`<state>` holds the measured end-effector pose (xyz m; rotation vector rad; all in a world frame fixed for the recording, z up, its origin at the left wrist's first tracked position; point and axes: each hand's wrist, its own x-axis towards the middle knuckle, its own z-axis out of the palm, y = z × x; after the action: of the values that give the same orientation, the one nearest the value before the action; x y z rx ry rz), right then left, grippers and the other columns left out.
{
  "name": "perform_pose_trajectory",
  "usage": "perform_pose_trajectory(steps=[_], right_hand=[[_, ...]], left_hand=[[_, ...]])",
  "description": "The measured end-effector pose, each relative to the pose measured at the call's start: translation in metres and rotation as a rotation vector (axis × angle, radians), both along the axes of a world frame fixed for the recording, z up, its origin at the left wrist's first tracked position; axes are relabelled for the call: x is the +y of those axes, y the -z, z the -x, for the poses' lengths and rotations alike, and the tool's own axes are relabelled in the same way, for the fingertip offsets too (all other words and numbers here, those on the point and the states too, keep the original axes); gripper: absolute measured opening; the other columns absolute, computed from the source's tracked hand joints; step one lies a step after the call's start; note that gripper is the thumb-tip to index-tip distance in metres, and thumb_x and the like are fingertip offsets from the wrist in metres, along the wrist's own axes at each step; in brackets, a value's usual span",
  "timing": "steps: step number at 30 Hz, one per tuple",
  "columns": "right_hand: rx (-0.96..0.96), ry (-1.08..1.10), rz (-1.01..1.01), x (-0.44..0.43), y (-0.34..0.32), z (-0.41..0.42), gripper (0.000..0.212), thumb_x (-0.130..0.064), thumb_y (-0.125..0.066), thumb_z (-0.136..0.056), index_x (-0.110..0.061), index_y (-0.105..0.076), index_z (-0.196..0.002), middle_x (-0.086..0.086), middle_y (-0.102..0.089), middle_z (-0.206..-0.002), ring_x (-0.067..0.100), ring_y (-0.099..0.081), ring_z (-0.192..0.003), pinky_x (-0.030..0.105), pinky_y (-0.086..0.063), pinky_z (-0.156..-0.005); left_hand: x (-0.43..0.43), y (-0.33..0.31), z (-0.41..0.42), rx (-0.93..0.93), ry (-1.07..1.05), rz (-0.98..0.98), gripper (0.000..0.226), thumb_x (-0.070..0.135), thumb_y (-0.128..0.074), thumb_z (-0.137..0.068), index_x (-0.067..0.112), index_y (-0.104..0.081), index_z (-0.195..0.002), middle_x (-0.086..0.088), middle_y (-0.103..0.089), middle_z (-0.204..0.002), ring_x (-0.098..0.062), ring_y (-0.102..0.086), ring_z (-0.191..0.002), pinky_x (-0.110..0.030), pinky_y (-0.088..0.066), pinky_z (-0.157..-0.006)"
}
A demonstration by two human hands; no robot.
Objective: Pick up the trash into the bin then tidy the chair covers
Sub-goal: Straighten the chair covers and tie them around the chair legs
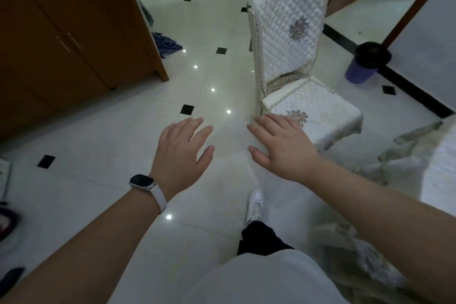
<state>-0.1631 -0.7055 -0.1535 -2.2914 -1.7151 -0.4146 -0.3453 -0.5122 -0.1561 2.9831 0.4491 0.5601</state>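
Left hand (183, 148) and right hand (278, 144), palms down, fingers spread and empty, extended side by side toward the covered chair (293, 32).

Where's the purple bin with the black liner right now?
In the head view, the purple bin with the black liner stands on the floor at upper right, beyond the white quilted chair, beside the black floor border strip.

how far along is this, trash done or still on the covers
No loose trash shows on the floor tiles; the bin stands beyond the chair. Both the left hand and right hand are empty, reaching out. Left: the seat cover sits askew.
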Motion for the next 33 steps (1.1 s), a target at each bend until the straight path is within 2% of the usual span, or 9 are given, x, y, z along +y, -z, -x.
perform_pose_trajectory(steps=[5,13,23,33], right_hand=[[0.046,-0.013,0.023,0.049,0.007,-0.078,0.047,-0.046,-0.048,-0.093,-0.012,-0.062,-0.124,0.010,-0.060,-0.127,0.031,-0.053,-0.119,0.043,-0.039,-0.100],[0.062,-0.011,0.011,0.108,-0.006,-0.190,0.048,-0.045,-0.047,-0.093,-0.012,-0.062,-0.124,0.011,-0.061,-0.126,0.033,-0.055,-0.118,0.045,-0.040,-0.099],[0.091,0.016,0.001,0.211,-0.009,-0.249,0.047,-0.045,-0.047,-0.093,-0.013,-0.063,-0.124,0.011,-0.061,-0.128,0.032,-0.053,-0.120,0.044,-0.039,-0.099],[0.101,0.152,0.065,0.384,-0.005,-0.301,0.047,-0.046,-0.046,-0.093,-0.014,-0.062,-0.123,0.009,-0.061,-0.126,0.033,-0.053,-0.119,0.044,-0.040,-0.097]], left_hand=[[0.041,-0.003,-0.077,0.085,-0.026,-0.008,0.044,0.039,-0.052,-0.094,0.015,-0.060,-0.130,-0.010,-0.058,-0.136,-0.030,-0.052,-0.127,-0.051,-0.039,-0.106],[0.093,-0.024,-0.196,0.092,-0.028,-0.024,0.046,0.042,-0.046,-0.095,0.017,-0.057,-0.132,-0.010,-0.056,-0.138,-0.030,-0.049,-0.128,-0.050,-0.036,-0.106],[0.205,-0.017,-0.239,0.015,-0.077,-0.014,0.043,0.040,-0.047,-0.095,0.016,-0.063,-0.127,-0.011,-0.061,-0.132,-0.032,-0.053,-0.123,-0.050,-0.039,-0.102],[0.392,0.010,-0.304,-0.043,-0.005,0.066,0.043,0.039,-0.049,-0.094,0.014,-0.064,-0.126,-0.011,-0.061,-0.131,-0.032,-0.054,-0.121,-0.048,-0.040,-0.100]])
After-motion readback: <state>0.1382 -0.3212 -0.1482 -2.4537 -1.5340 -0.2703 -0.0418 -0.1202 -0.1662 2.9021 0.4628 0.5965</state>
